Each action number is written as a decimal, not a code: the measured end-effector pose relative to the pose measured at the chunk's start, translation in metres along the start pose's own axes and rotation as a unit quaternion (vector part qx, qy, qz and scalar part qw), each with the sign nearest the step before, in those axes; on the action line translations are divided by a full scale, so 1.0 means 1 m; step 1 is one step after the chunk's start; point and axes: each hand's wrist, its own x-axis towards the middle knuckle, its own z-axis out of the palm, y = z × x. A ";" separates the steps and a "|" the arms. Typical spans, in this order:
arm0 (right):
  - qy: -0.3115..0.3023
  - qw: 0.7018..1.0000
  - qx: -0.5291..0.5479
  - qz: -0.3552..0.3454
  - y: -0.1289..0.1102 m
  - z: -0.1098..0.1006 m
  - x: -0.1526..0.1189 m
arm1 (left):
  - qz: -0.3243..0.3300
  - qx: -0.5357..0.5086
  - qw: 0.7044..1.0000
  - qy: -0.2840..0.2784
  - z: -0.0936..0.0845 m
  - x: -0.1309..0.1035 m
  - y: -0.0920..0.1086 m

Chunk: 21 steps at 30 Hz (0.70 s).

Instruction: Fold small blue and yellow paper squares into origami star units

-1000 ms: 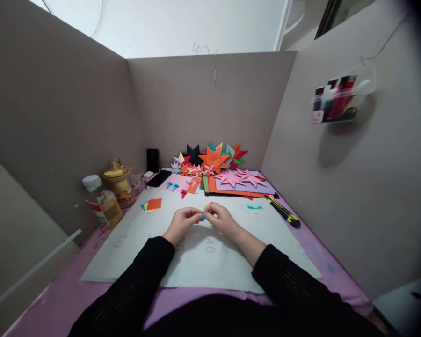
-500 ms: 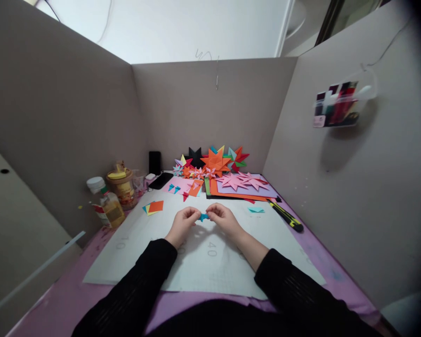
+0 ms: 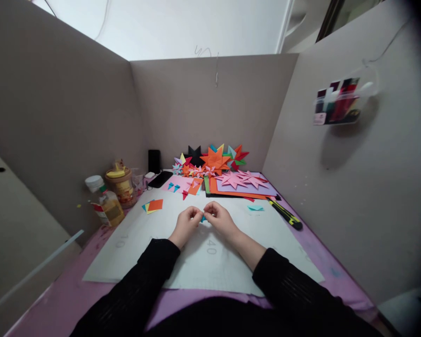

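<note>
Between my fingertips is a small blue paper piece (image 3: 203,218), mostly hidden by the fingers. My left hand (image 3: 186,225) pinches it from the left, and my right hand (image 3: 221,221) pinches it from the right. The two hands nearly touch above the white mat (image 3: 196,274). Left of them lie small orange, yellow and blue paper squares (image 3: 156,205). To the right is a folded turquoise paper (image 3: 256,208). Beyond the hands, small blue folded pieces (image 3: 176,188) rest on a pink sheet (image 3: 182,181).
Folded paper stars (image 3: 215,161) stand at the back, with pink stars (image 3: 233,179) on stacked coloured sheets. A cutter (image 3: 286,215) lies at the right. At the left are a bottle (image 3: 108,206), a jar (image 3: 121,187) and a black phone (image 3: 160,179).
My hands have drawn closer together, and less of the blue paper shows between them. The whole view has shifted slightly.
</note>
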 end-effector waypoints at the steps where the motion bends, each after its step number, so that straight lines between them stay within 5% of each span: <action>1: -0.002 1.000 -0.006 -0.001 -0.001 0.000 0.000 | -0.001 0.004 1.000 -0.001 0.000 0.000 -0.001; 12: -0.054 0.991 0.083 0.094 0.006 -0.009 0.004 | -0.002 0.002 0.999 -0.049 -0.004 0.003 -0.002; 21: 0.007 0.994 0.077 0.081 0.010 -0.006 0.003 | -0.055 -0.116 0.987 -0.101 -0.004 0.003 -0.010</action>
